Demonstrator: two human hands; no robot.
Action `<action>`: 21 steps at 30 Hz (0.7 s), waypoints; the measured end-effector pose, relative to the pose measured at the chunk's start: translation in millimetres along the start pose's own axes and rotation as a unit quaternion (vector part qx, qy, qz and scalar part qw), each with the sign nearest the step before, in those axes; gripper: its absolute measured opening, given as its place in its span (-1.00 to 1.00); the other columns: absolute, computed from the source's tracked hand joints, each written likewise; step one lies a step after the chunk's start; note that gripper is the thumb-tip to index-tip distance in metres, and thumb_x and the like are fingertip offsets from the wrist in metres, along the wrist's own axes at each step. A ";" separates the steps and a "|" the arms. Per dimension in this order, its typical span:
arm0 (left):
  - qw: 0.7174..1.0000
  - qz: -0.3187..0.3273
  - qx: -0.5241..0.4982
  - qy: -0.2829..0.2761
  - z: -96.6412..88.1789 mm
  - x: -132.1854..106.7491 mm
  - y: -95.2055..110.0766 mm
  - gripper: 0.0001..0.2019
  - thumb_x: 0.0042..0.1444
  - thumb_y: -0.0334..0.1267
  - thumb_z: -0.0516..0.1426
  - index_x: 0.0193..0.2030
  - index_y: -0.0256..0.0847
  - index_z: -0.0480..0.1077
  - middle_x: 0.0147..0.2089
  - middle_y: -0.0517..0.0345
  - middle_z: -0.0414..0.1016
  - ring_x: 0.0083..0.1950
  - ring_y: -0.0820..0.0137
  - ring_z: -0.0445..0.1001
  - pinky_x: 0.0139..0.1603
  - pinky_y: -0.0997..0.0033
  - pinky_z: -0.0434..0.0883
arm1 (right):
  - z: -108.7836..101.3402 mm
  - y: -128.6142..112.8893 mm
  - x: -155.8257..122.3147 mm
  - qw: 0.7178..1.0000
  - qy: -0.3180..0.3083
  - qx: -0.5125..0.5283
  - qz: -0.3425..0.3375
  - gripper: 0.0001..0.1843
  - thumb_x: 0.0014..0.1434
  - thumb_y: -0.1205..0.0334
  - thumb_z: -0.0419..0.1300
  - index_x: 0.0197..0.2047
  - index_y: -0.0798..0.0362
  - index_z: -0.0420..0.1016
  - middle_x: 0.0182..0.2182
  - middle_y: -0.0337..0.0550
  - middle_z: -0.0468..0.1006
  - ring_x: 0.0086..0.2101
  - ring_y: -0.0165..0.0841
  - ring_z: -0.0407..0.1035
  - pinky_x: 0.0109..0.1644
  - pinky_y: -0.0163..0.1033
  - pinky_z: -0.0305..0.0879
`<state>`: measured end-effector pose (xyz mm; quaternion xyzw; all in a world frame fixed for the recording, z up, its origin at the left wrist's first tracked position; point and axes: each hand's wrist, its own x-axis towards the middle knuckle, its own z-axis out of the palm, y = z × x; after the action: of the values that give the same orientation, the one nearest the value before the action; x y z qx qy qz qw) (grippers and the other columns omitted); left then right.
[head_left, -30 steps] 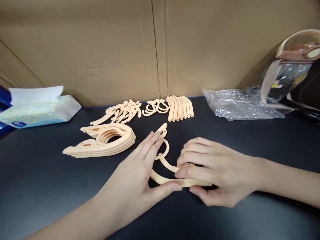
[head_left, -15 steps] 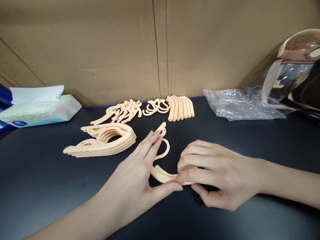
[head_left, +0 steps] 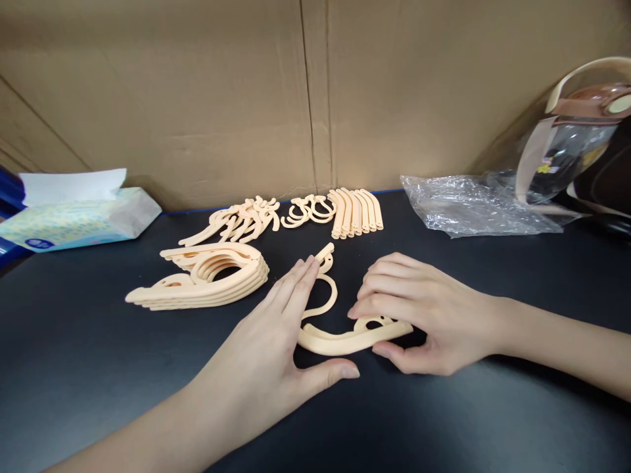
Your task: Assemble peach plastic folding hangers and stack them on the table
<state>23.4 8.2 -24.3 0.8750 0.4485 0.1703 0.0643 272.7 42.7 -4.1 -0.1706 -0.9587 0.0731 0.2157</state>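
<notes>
A peach plastic folding hanger (head_left: 340, 338) lies on the black table (head_left: 98, 381) between my hands, its hook curling up toward the back. My left hand (head_left: 276, 355) rests on its left side, fingers stretched flat over the hook and thumb beside the lower arm. My right hand (head_left: 424, 315) curls over the hanger's right end, fingers on top and thumb underneath, gripping it.
A stack of folded peach hangers (head_left: 207, 279) lies to the left. Behind it are loose arm pieces (head_left: 236, 223), hooks (head_left: 310, 210) and a row of curved bars (head_left: 357, 211). A tissue pack (head_left: 73, 213) sits far left, a clear plastic bag (head_left: 473, 207) and a bottle (head_left: 576, 131) far right. Cardboard (head_left: 296, 92) walls the back.
My right hand has slid the hanger's right arm back and to the right, so the hanger now lies flatter and more spread. My left hand stayed almost still.
</notes>
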 end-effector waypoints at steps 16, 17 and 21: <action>1.000 -0.017 0.017 -0.001 -2.7 1.7 0.3 -0.05 0.15 0.31 0.05 0.47 -0.22 -0.22 0.47 -0.14 0.05 0.45 0.08 0.09 0.33 -0.04 0.28 | 1.4 1.9 0.2 1.000 0.011 0.025 0.004 -0.78 0.14 0.35 0.19 -0.11 0.13 0.47 -0.24 -0.11 0.57 -0.17 -0.29 0.36 0.01 -0.12 0.26; 1.000 -0.019 0.017 -0.006 -3.8 2.1 0.6 -0.05 0.15 0.30 0.05 0.47 -0.24 -0.22 0.47 -0.16 0.04 0.45 0.07 0.09 0.33 -0.05 0.28 | 1.4 2.3 0.3 1.000 0.011 0.025 0.006 -0.78 0.14 0.35 0.19 -0.11 0.13 0.47 -0.24 -0.11 0.57 -0.17 -0.29 0.36 0.02 -0.12 0.26; 1.000 -0.022 0.013 -0.014 -4.2 1.0 1.2 -0.08 0.18 0.27 0.05 0.47 -0.23 -0.23 0.48 -0.14 0.02 0.45 0.08 0.09 0.33 -0.07 0.28 | 1.7 3.3 -1.4 1.000 0.015 0.020 0.013 -0.80 0.16 0.35 0.19 -0.12 0.15 0.48 -0.23 -0.10 0.56 -0.16 -0.29 0.36 0.01 -0.12 0.26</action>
<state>23.4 8.2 -19.8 0.8681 0.4686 0.1511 0.0630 274.2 45.2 -6.9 -0.1796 -0.9514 0.0929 0.2322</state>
